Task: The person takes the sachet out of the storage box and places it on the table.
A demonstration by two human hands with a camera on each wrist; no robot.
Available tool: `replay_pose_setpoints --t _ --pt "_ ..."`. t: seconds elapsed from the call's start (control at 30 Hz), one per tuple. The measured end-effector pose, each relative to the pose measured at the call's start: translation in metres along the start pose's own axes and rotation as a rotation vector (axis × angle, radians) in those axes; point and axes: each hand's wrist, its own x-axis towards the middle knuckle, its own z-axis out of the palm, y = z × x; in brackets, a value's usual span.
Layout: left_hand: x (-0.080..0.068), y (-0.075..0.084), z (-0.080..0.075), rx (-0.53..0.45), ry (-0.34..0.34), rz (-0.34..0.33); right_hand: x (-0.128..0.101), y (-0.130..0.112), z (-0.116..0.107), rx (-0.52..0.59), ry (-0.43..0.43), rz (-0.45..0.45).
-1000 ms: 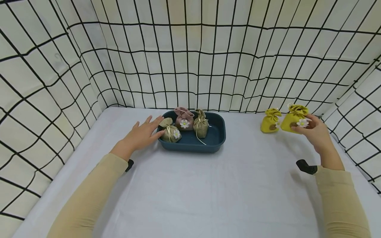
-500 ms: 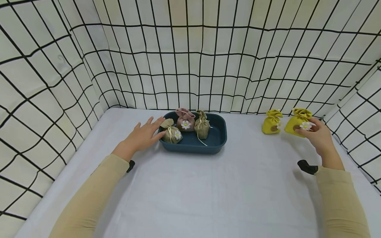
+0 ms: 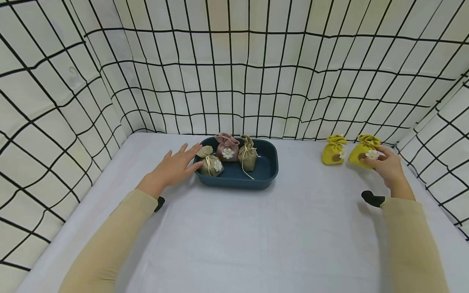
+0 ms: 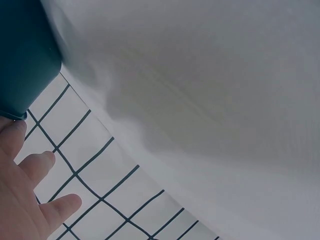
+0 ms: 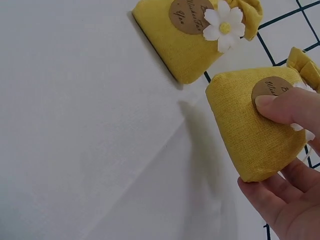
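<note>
My right hand (image 3: pixel 391 166) holds a yellow drawstring pouch (image 3: pixel 360 151) with a white flower and a round brown label. In the right wrist view the thumb lies on the label of this pouch (image 5: pixel 240 120), with the fingers behind and under it. A second yellow pouch (image 3: pixel 333 151) stands just to its left. My left hand (image 3: pixel 176 165), fingers spread, rests at the left rim of a dark blue tray (image 3: pixel 238 182). Inside the tray sit a tan pouch (image 3: pixel 207 165) with a flower, a pink pouch (image 3: pixel 223 148) and another tan pouch (image 3: pixel 247 156) tied with cord.
A white cloth (image 3: pixel 249 236) covers the table. White walls with a black grid (image 3: pixel 220 73) enclose the back and both sides, close behind the tray and the yellow pouches. Black wrist mounts (image 3: pixel 373 199) stick out below the hands.
My right hand has lowered the yellow pouch slightly, bringing it about level with the other yellow one. The left hand, the tray and its pouches stay put.
</note>
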Motion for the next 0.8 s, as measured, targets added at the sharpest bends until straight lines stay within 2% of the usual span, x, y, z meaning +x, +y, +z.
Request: replay_pose_setpoints --t 0.8 --pt "0.0023 -0.0041 0.0013 0.002 -0.009 -0.006 0.0086 0.0049 0.0018 -0.05 -0.069 0.012"
